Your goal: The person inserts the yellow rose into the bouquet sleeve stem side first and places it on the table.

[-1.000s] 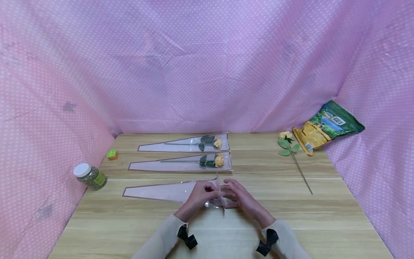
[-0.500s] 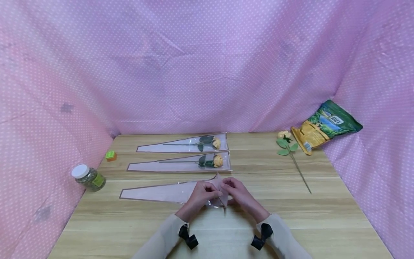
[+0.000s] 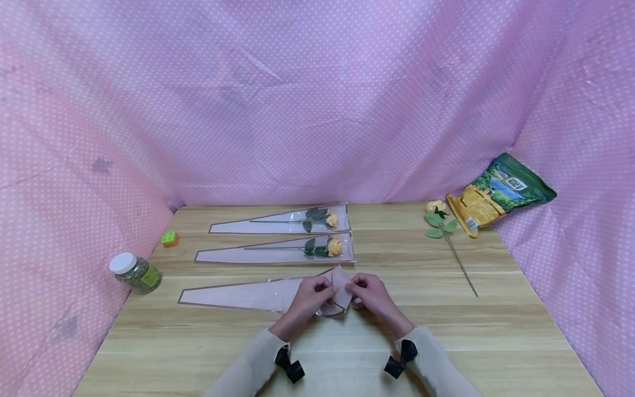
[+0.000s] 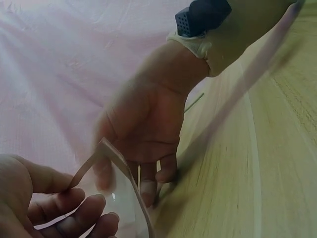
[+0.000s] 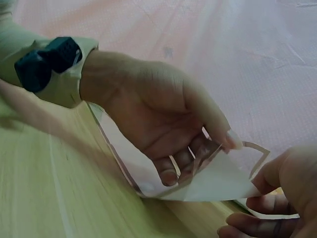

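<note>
Pink cloth [image 3: 307,110], white polka dots, hung as backdrop wall beyond fingers [image 4: 91,210]; side walls [image 3: 585,264] same cloth, left and right of fingers, creased, folds showing; few grey patches [image 3: 102,165] on left side wall, well apart from fingers; tabletop [image 3: 496,336] pale wood-grain, below fingers, spreading both sides, far edge meeting cloth beyond fingers; light soft, blurry shadows [image 4: 171,210] on wood just beside fingers

left hand [image 3: 308,300]: pinching; right hand [image 3: 372,296]: pinching; near each other
</note>
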A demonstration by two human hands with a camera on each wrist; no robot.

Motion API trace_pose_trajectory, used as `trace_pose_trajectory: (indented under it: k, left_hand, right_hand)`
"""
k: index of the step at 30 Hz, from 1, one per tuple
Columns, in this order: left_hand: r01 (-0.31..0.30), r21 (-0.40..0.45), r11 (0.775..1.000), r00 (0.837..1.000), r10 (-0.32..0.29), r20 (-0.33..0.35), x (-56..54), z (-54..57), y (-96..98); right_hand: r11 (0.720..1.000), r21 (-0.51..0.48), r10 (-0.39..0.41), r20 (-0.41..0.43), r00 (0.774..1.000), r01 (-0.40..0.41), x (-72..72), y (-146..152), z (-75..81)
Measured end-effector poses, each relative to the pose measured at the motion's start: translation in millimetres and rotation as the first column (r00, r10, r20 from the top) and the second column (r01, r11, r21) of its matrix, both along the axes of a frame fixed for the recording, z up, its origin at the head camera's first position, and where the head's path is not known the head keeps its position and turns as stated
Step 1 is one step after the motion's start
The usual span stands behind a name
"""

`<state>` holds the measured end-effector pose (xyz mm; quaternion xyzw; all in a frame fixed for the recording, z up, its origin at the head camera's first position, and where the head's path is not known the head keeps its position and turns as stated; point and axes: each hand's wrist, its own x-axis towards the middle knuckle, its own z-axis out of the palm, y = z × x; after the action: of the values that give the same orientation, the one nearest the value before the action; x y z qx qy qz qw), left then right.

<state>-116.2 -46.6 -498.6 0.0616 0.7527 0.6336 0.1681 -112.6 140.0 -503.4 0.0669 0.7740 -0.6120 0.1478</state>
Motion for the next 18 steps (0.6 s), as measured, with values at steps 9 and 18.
trace_pose_trajectory:
  k: [9, 18]
  left_hand:
    - [0.005, 0.007, 1.0, 1.0, -0.005, -0.009, -1.2, -1.7, 2.9]
    - [-0.012, -0.029, 1.0, 1.0, 0.011, -0.008, -3.0, -5.0, 5.3]
  right_hand:
    - [0.997, 0.066, -0.024, -0.027, 0.999, 0.026, -2.3, 4.9, -4.1]
    - [0.986, 0.163, 0.035, -0.131, 0.991, -0.013, -4.2, 10.0, -8.2]
